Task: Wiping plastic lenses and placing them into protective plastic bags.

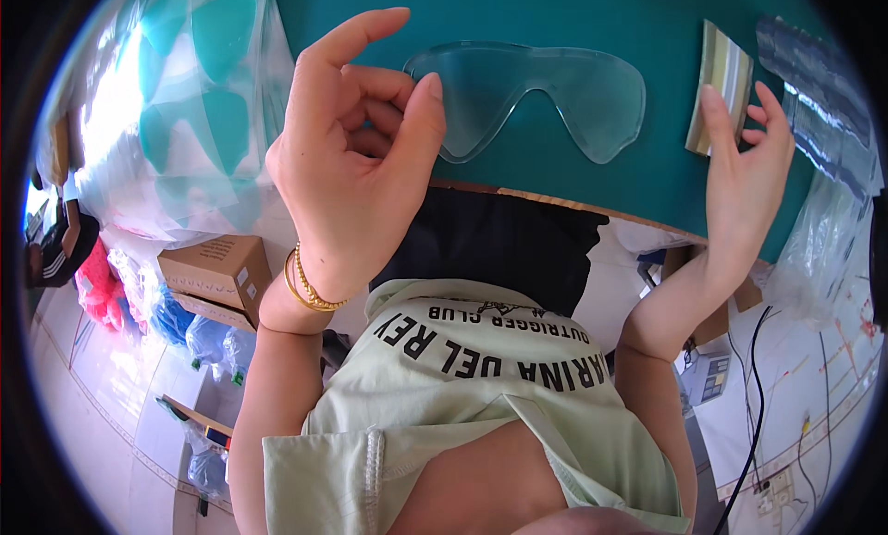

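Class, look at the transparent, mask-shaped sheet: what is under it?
The green tabletop lies under the transparent sheet and shows through it. Where the left hand covers the sheet's left end, what lies below cannot be seen.

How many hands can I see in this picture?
2. The left hand partly covers the left end of the clear lens; the right hand is at the pale striped strip. Neither is hidden.

A clear lens (594, 96) lies on the green tabletop (555, 10)

Large black letters (460, 358) cross the pale-green shirt (416, 401).
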Action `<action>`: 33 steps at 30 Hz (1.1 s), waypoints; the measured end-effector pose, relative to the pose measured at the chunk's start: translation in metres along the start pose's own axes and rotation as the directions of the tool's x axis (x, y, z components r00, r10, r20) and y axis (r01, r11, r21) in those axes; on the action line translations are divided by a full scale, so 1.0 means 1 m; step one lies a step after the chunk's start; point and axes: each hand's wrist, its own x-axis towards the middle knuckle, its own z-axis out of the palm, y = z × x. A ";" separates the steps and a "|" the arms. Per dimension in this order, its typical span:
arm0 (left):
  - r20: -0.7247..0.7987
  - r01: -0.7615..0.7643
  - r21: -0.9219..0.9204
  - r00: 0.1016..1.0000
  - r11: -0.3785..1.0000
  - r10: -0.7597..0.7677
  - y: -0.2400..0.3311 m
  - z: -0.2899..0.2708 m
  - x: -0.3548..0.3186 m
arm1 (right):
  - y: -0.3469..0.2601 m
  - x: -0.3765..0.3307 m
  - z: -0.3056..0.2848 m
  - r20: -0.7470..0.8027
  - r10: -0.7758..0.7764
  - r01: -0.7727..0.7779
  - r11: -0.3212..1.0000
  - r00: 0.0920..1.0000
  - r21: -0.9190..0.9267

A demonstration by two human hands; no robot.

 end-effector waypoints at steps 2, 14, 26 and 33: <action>0.005 -0.013 -0.008 1.000 1.000 0.013 -0.001 0.001 0.000 | 0.004 0.002 -0.003 0.072 0.021 -0.001 0.964 0.997 -0.265; -0.027 0.002 -0.044 1.000 0.999 -0.003 -0.001 0.000 -0.003 | -0.083 -0.038 -0.001 0.223 0.013 -0.062 0.975 0.975 0.213; 0.001 0.017 -0.015 1.000 1.000 -0.017 0.007 -0.002 -0.001 | -0.052 -0.026 -0.027 0.176 0.031 -0.057 0.987 0.984 0.148; 0.050 -0.063 0.002 0.997 0.998 0.063 0.017 -0.003 0.000 | -0.055 -0.022 0.010 0.294 -0.090 -0.032 0.921 0.952 0.387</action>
